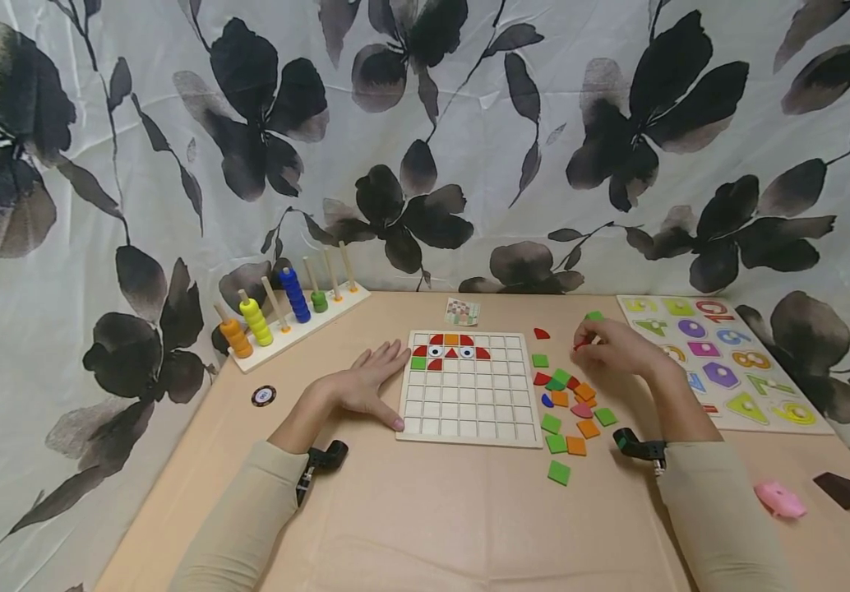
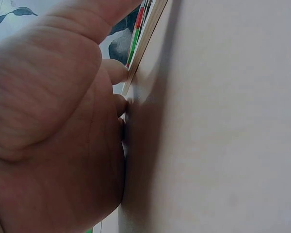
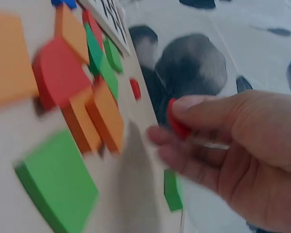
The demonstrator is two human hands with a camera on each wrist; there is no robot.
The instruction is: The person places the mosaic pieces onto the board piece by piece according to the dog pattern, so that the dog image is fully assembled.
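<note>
A white grid board [image 1: 469,411] lies mid-table, its top rows partly filled with red, orange, green and eye-patterned tiles. My left hand [image 1: 362,385] rests flat at the board's left edge, fingers spread and thumb by the lower left corner. Right of the board my right hand [image 1: 613,345] is raised over the table. Between its thumb and fingers it pinches a small red piece [image 3: 177,119], seen in the right wrist view, mostly covered by the fingertips. Loose green, orange and red tiles, such as a green tile [image 1: 559,473], lie scattered between hand and board.
A small picture card [image 1: 462,312] lies behind the board. At the left stand a peg stacker [image 1: 299,329] with coloured rings and a round black-and-white disc [image 1: 264,395]. To the right are a number puzzle board [image 1: 721,362], a pink pig figure [image 1: 780,499] and a dark angular piece [image 1: 847,490].
</note>
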